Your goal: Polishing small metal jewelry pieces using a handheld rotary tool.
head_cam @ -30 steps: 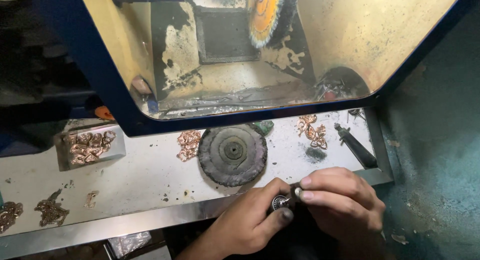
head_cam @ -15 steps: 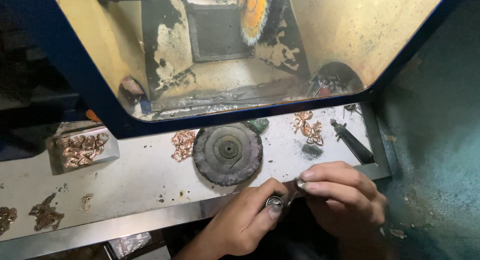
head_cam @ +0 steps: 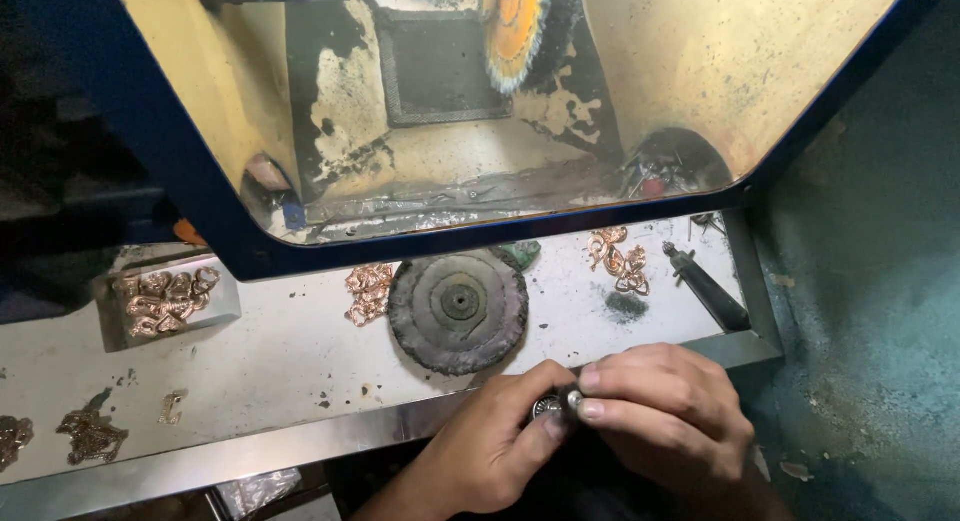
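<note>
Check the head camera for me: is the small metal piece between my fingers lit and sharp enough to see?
Head view: left hand and right hand are evenly lit, and the small metal piece is pinched, mostly hidden, detail unclear; left edge is deep shadow; no strong glare on the steel shelf.

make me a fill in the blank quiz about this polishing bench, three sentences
Both hands pinch one small ____ piece at the shelf's front edge.
The dark buffing wheel lies ____ on the shelf.
The tray at the left holds ____-coloured ornaments.

Missing words: metal; flat; copper
</note>
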